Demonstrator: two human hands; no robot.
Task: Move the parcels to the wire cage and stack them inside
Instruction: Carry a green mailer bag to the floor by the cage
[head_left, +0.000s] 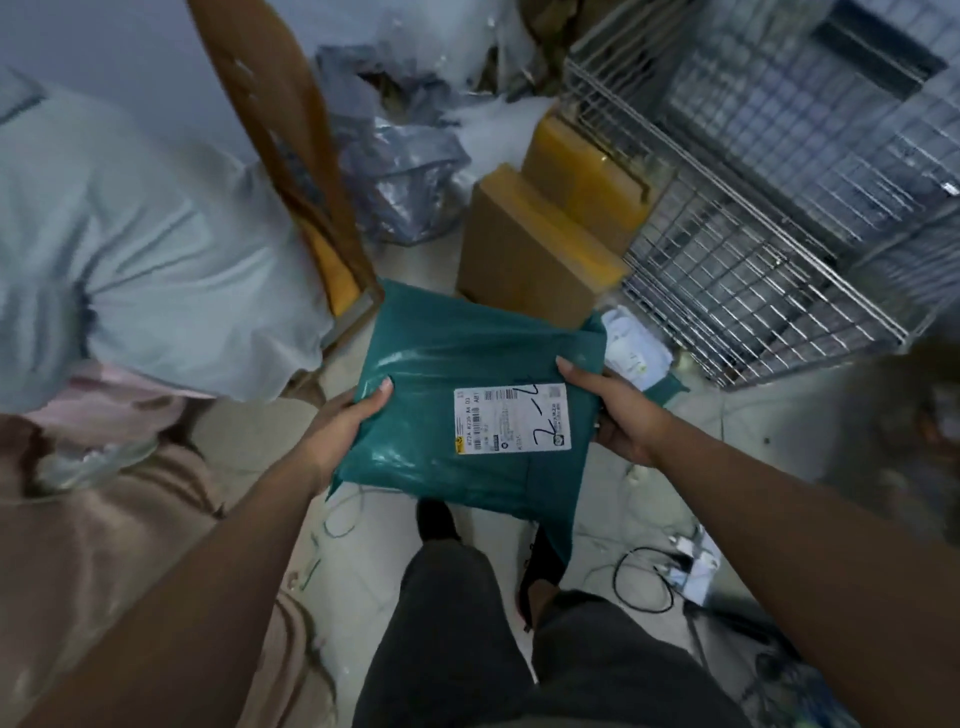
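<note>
You're holding the green mailer parcel (467, 405) with both hands, label (511, 420) up: left hand (340, 428) grips its left edge, right hand (621, 415) grips its right edge. It's off the floor, near you. Wire cage (769, 208) sits far right, cardboard boxes (540, 244) just beside its left side.

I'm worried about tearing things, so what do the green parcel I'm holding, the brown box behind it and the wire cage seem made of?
The green parcel looks like soft plastic film: glossy, creased, drooping at its corners. The brown box is matte cardboard with shiny yellowish tape. The wire cage seems metal: thin silvery rods, coating unclear.
</note>
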